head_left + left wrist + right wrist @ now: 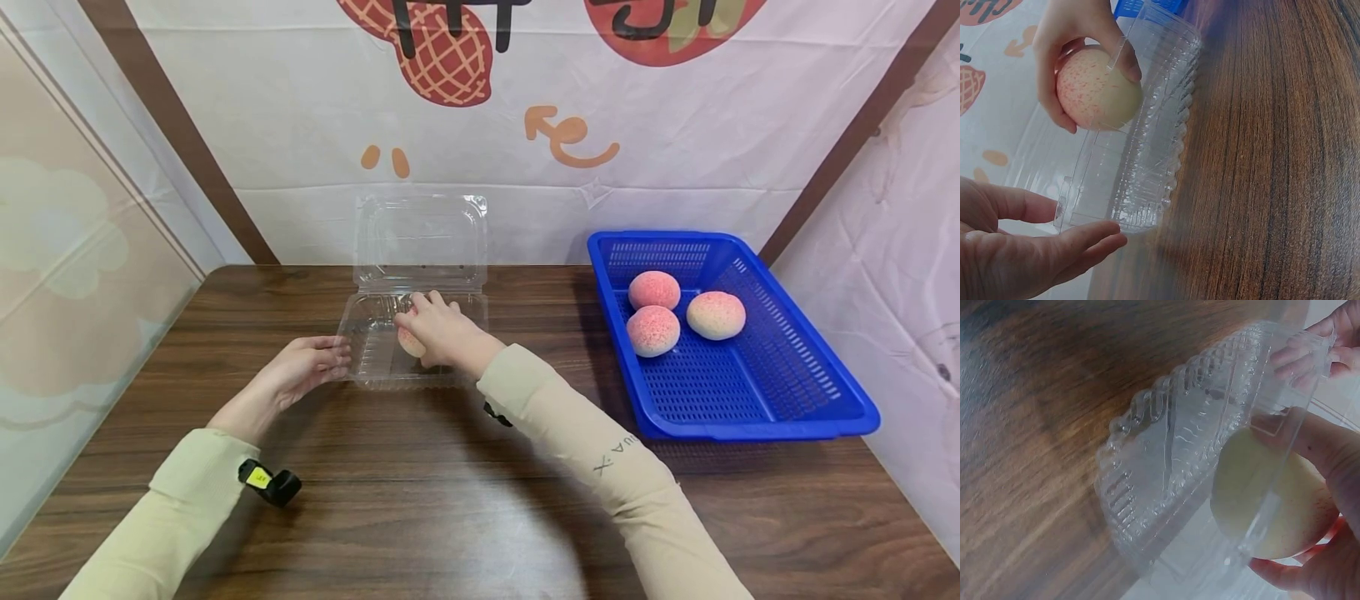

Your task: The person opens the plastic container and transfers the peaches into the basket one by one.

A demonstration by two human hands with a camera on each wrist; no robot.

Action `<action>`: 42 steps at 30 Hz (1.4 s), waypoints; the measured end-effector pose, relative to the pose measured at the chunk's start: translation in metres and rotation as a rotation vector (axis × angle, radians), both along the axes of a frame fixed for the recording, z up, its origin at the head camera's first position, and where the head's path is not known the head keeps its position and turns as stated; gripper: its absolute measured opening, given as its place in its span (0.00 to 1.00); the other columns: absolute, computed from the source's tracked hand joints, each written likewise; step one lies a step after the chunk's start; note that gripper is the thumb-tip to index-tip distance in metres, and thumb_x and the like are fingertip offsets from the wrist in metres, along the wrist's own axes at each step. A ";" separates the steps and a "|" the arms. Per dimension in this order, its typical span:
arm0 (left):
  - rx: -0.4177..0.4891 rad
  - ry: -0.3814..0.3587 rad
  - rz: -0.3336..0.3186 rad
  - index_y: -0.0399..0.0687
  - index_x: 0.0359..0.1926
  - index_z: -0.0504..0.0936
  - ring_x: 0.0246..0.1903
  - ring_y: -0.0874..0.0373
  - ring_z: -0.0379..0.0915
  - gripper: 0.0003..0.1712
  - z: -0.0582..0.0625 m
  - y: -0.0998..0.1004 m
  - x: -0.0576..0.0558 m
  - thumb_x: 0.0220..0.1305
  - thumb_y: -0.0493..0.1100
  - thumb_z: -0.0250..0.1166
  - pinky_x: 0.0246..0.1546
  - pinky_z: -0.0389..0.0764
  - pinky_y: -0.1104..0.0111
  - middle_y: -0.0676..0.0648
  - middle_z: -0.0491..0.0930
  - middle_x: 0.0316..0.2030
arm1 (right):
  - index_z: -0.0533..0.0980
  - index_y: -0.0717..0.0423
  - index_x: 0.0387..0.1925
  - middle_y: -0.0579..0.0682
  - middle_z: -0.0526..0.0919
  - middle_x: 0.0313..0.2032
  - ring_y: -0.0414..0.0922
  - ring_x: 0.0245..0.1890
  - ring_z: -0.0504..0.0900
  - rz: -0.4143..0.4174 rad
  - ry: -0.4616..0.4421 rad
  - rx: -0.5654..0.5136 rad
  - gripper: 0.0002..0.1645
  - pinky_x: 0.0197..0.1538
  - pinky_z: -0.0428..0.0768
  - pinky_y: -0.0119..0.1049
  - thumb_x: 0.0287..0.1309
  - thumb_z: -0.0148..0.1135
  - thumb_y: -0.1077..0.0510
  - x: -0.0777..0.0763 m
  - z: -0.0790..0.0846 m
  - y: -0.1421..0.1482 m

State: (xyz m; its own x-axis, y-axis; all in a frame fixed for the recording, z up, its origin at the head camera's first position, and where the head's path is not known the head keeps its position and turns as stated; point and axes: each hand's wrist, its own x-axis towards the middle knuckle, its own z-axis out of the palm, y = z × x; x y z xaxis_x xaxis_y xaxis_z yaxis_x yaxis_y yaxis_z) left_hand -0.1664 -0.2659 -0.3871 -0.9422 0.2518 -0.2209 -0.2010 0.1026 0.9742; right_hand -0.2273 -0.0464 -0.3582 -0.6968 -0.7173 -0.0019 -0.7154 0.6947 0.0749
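A pink and cream peach (1094, 90) with red speckles is gripped by my right hand (442, 333), thumb on one side and fingers on the other. It is held over the clear plastic clamshell box (367, 354), partly within its rim, and in the head view the hand covers most of it. The box's hinged lid (422, 237) stands up at the back. At the box's left end, my left hand (303, 371) touches the wall with fairly straight fingers (1085, 240). The right wrist view shows those fingertips through the plastic.
A blue plastic basket (757, 429) stands at the right of the wooden table (375, 500). Inside it lie two pinkish peaches (654, 310) at the left and a paler peach (716, 315) nearby. A printed white cloth (525, 217) hangs behind the table.
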 end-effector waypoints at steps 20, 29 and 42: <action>-0.020 -0.007 0.001 0.18 0.64 0.37 0.62 0.39 0.46 0.31 0.004 0.004 0.002 0.64 0.27 0.39 0.45 0.72 0.79 0.22 0.41 0.63 | 0.66 0.40 0.59 0.51 0.63 0.55 0.51 0.54 0.61 0.024 0.060 0.083 0.43 0.47 0.72 0.46 0.37 0.74 0.48 0.002 0.013 0.002; -0.022 0.000 0.003 0.18 0.63 0.38 0.58 0.47 0.56 0.31 0.005 0.004 0.003 0.64 0.27 0.40 0.45 0.73 0.78 0.22 0.42 0.63 | 0.64 0.38 0.61 0.51 0.62 0.55 0.51 0.54 0.60 0.040 0.071 0.106 0.46 0.47 0.71 0.46 0.36 0.74 0.45 0.003 0.020 0.007; -0.023 0.002 0.002 0.18 0.64 0.38 0.60 0.43 0.51 0.31 0.004 0.004 0.002 0.64 0.27 0.40 0.45 0.73 0.78 0.22 0.42 0.63 | 0.64 0.39 0.61 0.51 0.62 0.56 0.51 0.55 0.59 0.084 0.088 0.126 0.46 0.48 0.71 0.47 0.38 0.74 0.47 0.008 0.029 0.015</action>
State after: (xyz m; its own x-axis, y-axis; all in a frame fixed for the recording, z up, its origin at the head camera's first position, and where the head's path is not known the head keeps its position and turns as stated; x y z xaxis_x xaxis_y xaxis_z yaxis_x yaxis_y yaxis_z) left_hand -0.1640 -0.2616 -0.3832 -0.9431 0.2449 -0.2248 -0.1994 0.1243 0.9720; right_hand -0.2195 -0.0314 -0.3290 -0.6361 -0.7707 -0.0371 -0.7571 0.6142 0.2226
